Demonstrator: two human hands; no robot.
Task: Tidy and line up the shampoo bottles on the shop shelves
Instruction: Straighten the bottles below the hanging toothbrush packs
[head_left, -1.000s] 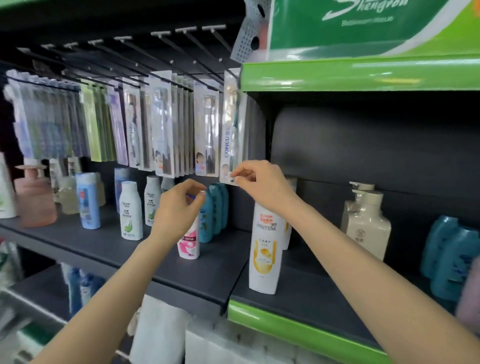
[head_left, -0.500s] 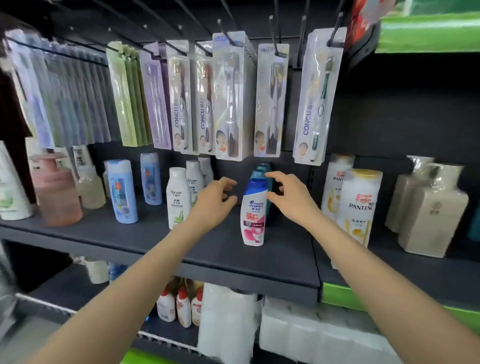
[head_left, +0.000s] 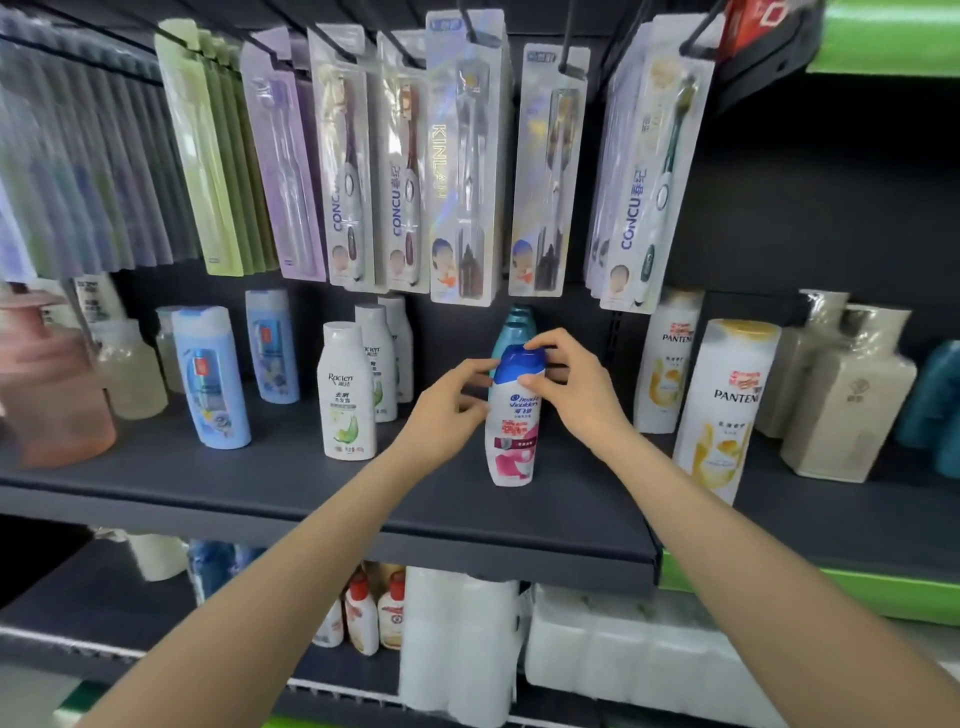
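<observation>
A white and pink shampoo bottle with a blue cap (head_left: 513, 431) stands upright on the dark shelf (head_left: 291, 493). My left hand (head_left: 447, 410) touches its left side and my right hand (head_left: 571, 389) grips its cap and right side. Teal bottles (head_left: 514, 325) stand right behind it. To the left are white and green bottles (head_left: 345, 395) in a row and light blue bottles (head_left: 210, 379). To the right stand white and yellow bottles (head_left: 722, 405).
Toothbrush packs (head_left: 462, 166) hang on hooks just above the bottles. Beige pump bottles (head_left: 841, 400) stand at the right, a pink pump bottle (head_left: 47, 384) at far left. The lower shelf holds paper rolls (head_left: 457, 649) and small red-capped bottles (head_left: 363, 618).
Both hands have closed in from either side onto the blue-capped bottle. A second ago the right hand was up at a hanging toothbrush pack. The view has shifted left and nearer.
</observation>
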